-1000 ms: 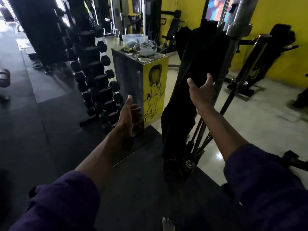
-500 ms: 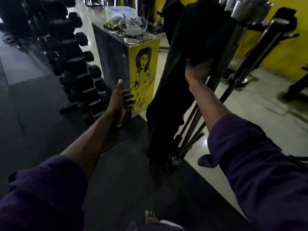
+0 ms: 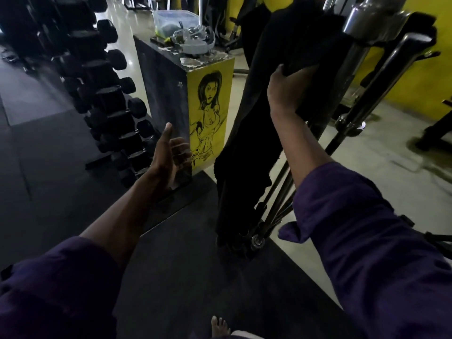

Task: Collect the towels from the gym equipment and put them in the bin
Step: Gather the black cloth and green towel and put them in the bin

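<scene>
Dark rubber floor mat (image 3: 56,192) fills the lower left, with a dumbbell rack (image 3: 102,94) along it and a tall box (image 3: 171,101) with a yellow drawn-figure side, a clear plastic tub (image 3: 175,18) on top. Long black towel (image 3: 247,148) hangs draped over upright metal bars (image 3: 352,77) just right of the box, its lower end near the mat by the bar ends. Right hand (image 3: 286,90), purple sleeve, grips a fold of the towel high up, fingers curled into the cloth; left hand (image 3: 168,155) hovers apart from the towel, empty, thumb up, fingers loosely spread; a bare foot (image 3: 220,326) shows at bottom edge.
</scene>
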A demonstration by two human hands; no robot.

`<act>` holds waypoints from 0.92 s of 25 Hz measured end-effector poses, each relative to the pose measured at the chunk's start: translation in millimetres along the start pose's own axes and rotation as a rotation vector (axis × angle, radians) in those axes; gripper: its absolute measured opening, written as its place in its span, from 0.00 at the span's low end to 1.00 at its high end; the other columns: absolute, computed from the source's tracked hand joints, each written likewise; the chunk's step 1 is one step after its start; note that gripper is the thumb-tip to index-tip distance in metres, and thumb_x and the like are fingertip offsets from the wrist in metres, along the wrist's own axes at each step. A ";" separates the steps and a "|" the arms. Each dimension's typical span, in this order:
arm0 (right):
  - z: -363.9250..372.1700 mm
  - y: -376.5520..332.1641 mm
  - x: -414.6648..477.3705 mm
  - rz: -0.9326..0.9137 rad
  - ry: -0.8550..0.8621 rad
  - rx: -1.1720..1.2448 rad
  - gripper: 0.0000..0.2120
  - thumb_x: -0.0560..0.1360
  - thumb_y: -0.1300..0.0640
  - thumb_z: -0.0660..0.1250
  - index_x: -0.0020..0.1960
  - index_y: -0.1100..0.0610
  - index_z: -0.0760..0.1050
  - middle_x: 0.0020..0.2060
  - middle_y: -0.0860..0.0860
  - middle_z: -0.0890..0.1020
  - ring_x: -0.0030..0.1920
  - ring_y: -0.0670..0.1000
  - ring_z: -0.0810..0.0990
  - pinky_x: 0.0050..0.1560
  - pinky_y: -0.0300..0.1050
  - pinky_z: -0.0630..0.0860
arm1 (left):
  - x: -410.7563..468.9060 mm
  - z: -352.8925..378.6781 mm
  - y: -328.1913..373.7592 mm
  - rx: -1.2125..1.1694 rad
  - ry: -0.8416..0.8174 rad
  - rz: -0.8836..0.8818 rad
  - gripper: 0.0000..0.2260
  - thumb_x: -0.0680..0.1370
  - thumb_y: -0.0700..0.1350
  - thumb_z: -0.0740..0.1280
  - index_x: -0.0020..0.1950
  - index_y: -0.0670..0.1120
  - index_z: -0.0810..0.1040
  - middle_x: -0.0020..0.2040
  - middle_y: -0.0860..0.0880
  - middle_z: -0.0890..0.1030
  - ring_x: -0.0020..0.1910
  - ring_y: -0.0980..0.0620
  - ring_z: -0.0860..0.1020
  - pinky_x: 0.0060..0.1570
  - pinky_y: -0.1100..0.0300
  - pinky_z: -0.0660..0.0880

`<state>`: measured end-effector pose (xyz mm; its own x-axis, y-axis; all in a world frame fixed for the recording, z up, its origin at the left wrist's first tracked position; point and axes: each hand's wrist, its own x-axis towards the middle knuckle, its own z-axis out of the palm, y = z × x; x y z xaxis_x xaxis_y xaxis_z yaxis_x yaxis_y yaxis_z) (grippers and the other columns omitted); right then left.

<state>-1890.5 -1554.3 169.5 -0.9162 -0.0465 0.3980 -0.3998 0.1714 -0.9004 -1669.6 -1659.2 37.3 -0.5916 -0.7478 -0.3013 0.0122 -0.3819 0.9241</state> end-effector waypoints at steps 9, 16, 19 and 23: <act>5.7 -82.3 53.7 -0.333 0.028 -0.256 0.15 0.83 0.55 0.56 0.64 0.60 0.74 0.62 0.54 0.80 0.63 0.49 0.78 0.53 0.26 0.63 | 7.0 -18.5 0.7 -0.053 0.054 0.006 0.34 0.80 0.69 0.54 0.69 0.41 0.74 0.60 0.42 0.81 0.59 0.43 0.80 0.51 0.50 0.75; 68.4 -96.9 56.6 -0.466 -0.535 -0.561 0.16 0.82 0.52 0.57 0.62 0.61 0.74 0.63 0.57 0.78 0.64 0.55 0.77 0.62 0.45 0.72 | 9.2 -52.3 -7.8 -0.116 0.174 -0.015 0.34 0.76 0.71 0.58 0.65 0.44 0.77 0.60 0.43 0.82 0.58 0.43 0.82 0.49 0.51 0.77; 100.2 -60.9 22.1 -0.443 -0.730 -0.579 0.21 0.79 0.54 0.63 0.67 0.66 0.73 0.66 0.62 0.78 0.66 0.60 0.76 0.61 0.44 0.70 | 5.3 -70.7 -14.1 -0.135 0.202 -0.034 0.34 0.76 0.71 0.58 0.65 0.43 0.77 0.58 0.45 0.82 0.56 0.44 0.82 0.46 0.52 0.77; 139.1 -12.0 -52.2 -0.393 -0.919 -0.466 0.22 0.79 0.53 0.65 0.67 0.68 0.72 0.66 0.64 0.76 0.67 0.61 0.74 0.62 0.44 0.68 | -3.1 -116.3 -15.2 -0.176 0.316 -0.011 0.32 0.79 0.69 0.56 0.64 0.43 0.76 0.59 0.44 0.80 0.55 0.44 0.81 0.49 0.49 0.75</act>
<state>-1841.6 -1690.8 135.1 -0.4751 -0.8601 0.1857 -0.7955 0.3296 -0.5085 -1574.2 -1714.2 -3.1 -0.3142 -0.8638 -0.3939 0.1618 -0.4575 0.8743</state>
